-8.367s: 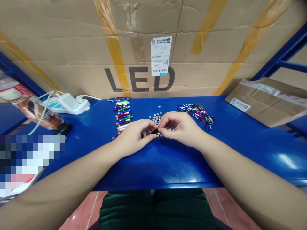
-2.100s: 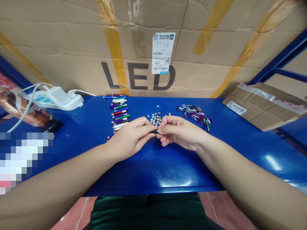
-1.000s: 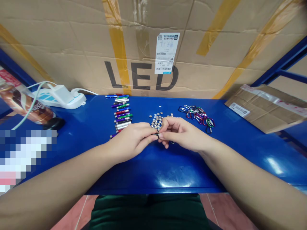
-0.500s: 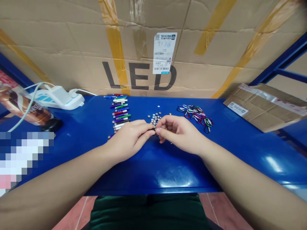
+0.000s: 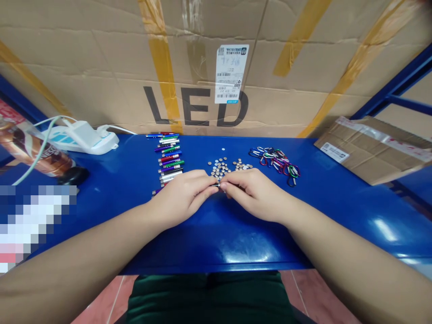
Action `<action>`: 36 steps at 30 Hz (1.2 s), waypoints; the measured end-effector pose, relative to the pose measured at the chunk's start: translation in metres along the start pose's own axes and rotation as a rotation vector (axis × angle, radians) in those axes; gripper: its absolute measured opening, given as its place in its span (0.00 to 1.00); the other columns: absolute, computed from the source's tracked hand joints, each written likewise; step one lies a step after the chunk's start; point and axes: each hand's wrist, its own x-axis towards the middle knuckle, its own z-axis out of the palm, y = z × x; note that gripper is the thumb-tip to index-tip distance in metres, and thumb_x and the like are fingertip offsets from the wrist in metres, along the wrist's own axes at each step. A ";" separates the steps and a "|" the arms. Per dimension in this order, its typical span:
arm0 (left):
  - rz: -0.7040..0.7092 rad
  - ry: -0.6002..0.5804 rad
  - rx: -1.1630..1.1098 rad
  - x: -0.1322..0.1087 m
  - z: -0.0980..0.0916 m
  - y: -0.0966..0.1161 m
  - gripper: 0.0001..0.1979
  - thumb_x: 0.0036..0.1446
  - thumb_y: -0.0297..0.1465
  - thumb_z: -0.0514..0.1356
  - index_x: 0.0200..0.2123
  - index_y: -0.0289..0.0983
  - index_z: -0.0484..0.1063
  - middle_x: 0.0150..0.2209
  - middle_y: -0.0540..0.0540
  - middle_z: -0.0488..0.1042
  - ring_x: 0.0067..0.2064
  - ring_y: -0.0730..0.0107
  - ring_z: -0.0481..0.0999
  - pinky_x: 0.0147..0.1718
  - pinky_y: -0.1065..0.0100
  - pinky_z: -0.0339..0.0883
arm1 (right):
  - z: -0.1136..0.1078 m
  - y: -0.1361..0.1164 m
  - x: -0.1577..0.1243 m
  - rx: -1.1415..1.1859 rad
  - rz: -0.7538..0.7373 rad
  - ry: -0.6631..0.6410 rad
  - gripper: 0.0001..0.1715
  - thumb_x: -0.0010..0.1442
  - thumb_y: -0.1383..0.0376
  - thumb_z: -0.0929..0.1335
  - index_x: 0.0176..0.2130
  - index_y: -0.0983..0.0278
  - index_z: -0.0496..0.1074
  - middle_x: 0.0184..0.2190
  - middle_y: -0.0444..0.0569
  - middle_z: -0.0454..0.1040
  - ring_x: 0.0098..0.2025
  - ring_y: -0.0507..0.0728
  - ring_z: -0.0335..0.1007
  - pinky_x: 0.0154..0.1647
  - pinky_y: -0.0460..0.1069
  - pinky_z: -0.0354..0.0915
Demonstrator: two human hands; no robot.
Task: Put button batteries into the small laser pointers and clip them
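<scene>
My left hand (image 5: 184, 195) is closed, thumb and index finger pinching a small dark and silver tube (image 5: 216, 184), which looks like a mini flashlight mostly covered by the fingers. Against its right end press the thumb and fingertips of my right hand (image 5: 254, 193); whatever small part they hold there is hidden. Just beyond my fingertips lies a scatter of button cell batteries (image 5: 221, 168), some face up and some face down. Left of them, a column of colourful mini flashlights (image 5: 171, 158) runs back along the blue table (image 5: 216, 238), its near end partly behind my left hand.
A pile of coloured carabiners (image 5: 275, 159) lies at the right. Further right sits a cardboard box (image 5: 374, 148). At the left are a white power strip (image 5: 86, 137) with cables and a bottle (image 5: 37, 148) on its side. A large carton (image 5: 118, 67) stands along the back.
My right hand's fingers have folded down and closed in on the end of the tube, uncovering more button cells behind them. My left hand has stayed nearly in place.
</scene>
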 end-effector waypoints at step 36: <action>-0.748 -0.480 -0.835 0.008 -0.016 0.016 0.21 0.67 0.49 0.57 0.30 0.38 0.67 0.18 0.58 0.56 0.19 0.77 0.54 0.18 0.74 0.52 | -0.012 -0.005 -0.009 -0.236 -0.330 -0.073 0.16 0.76 0.66 0.62 0.37 0.67 0.74 0.30 0.48 0.70 0.32 0.53 0.64 0.36 0.47 0.61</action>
